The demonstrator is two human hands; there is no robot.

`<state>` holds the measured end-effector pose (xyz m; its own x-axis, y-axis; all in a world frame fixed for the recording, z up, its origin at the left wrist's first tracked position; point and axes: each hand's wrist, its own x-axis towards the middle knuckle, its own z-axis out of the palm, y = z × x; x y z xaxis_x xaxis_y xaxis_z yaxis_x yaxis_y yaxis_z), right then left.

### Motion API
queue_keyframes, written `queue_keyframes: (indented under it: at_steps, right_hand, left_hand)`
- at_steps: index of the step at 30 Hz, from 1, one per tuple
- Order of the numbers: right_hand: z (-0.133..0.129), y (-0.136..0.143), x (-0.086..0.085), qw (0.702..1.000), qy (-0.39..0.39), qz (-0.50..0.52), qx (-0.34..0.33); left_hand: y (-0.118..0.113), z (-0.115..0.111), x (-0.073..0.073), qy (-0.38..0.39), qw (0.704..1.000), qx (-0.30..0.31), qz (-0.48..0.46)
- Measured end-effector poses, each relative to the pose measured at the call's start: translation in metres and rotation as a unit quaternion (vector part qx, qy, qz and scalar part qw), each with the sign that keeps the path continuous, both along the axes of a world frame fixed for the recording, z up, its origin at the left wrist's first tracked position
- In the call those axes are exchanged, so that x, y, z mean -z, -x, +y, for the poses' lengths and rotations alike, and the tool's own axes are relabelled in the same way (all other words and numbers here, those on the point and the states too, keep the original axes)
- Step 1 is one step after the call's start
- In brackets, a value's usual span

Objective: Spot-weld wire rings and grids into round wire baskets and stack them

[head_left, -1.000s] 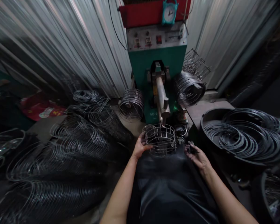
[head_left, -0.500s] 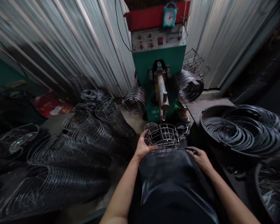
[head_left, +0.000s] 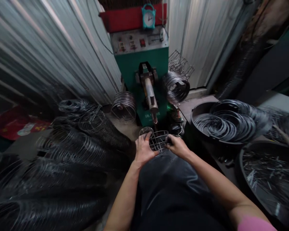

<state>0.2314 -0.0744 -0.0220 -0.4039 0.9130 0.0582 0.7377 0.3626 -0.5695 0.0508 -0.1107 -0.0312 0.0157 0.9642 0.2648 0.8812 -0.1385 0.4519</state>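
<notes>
A small round wire basket is between my two hands, just in front of the lower electrode area of a green spot welder. My left hand grips its left side, thumb along the near rim and fingers over the far side. On the right, the curled fingers of my right hand press against the basket's rim. Whether a small piece is also pinched in them is hidden. Above the basket hangs the welder's electrode arm, its tip pointing down and apart from the wires.
Long stacks of wire rings lie to the left. At right stand a black tub of wire rings and another tub of short wire pieces. Wire coils flank the welder. A dark apron covers my lap.
My right hand has come in from the basket's right and closed at its rim. The basket stays in my left hand. The view has turned right.
</notes>
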Motion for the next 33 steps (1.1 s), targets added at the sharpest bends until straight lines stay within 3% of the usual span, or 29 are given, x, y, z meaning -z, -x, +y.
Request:
queue_keyframes:
  at_steps: [3, 7, 14, 26, 33]
  right_hand:
    - [-0.006, 0.003, 0.010, 1.000, -0.003, 0.027, 0.003]
    - [-0.002, -0.001, 0.019, 0.995, 0.024, 0.074, -0.066]
    - [0.015, -0.019, 0.008, 0.971, 0.022, 0.088, -0.220]
    - [0.029, -0.003, 0.021, 0.970, -0.019, 0.062, -0.236]
    - [0.040, 0.001, 0.016, 0.973, -0.038, 0.019, -0.229]
  left_hand:
    - [0.000, 0.001, 0.005, 0.009, 1.000, 0.012, 0.005]
    - [-0.001, 0.006, 0.013, 0.023, 1.000, 0.015, -0.004]
    - [0.003, 0.012, 0.009, 0.057, 0.996, 0.007, -0.067]
    - [0.014, 0.022, 0.009, 0.065, 0.993, 0.029, -0.094]
    - [0.023, 0.037, 0.012, 0.074, 0.987, 0.033, -0.138]
